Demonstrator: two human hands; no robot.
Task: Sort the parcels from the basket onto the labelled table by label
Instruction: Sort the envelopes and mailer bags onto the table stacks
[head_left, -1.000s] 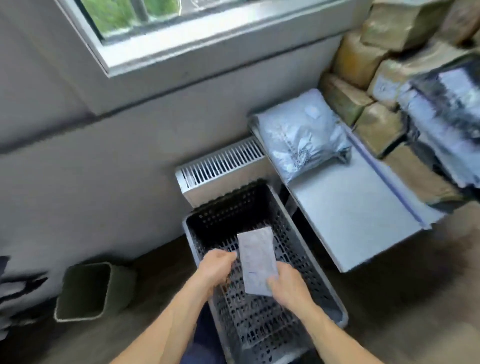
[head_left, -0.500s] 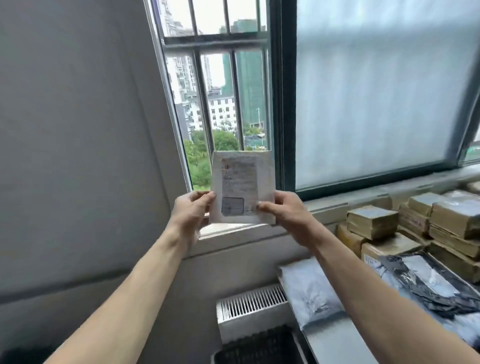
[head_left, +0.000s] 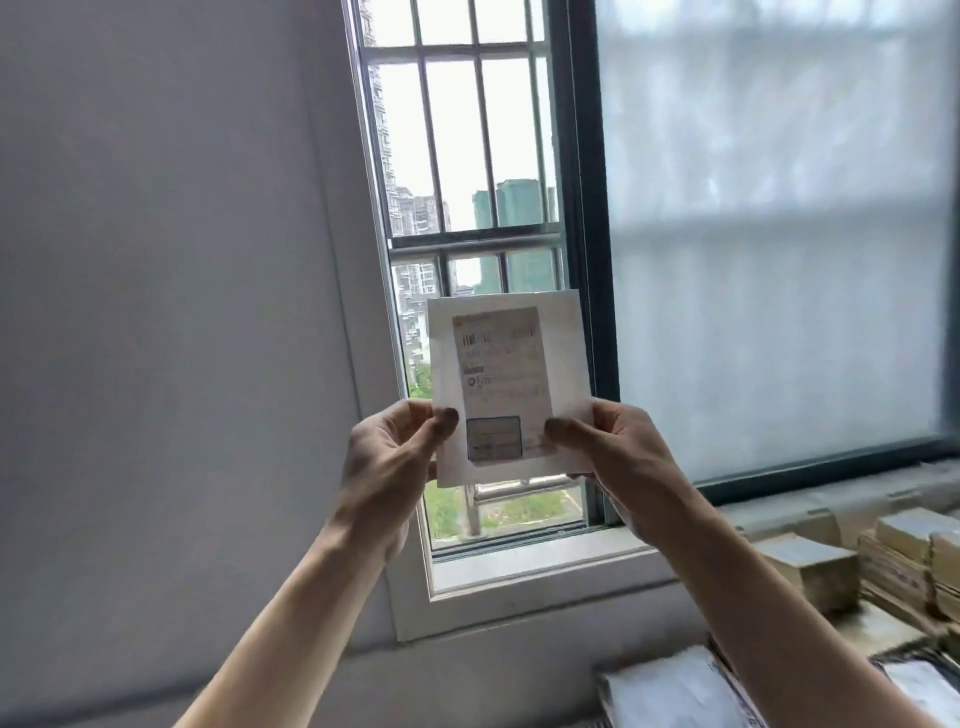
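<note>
The flat white parcel (head_left: 563, 353) is held upright in the air before the barred window (head_left: 462, 156), its printed label (head_left: 498, 384) facing the camera, with the 2 grips clamped on it: the left hand (head_left: 389, 462) pinches its lower left edge and the right hand (head_left: 618, 462) its lower right edge.

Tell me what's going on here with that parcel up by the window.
A person holds a flat white parcel up in front of the window, with its label facing them, apparently to read it. The left hand pinches its lower left edge and the right hand its lower right edge. Brown parcels are stacked low on the right, with a pale bag below them. The held parcel is not yet set down anywhere.
</note>
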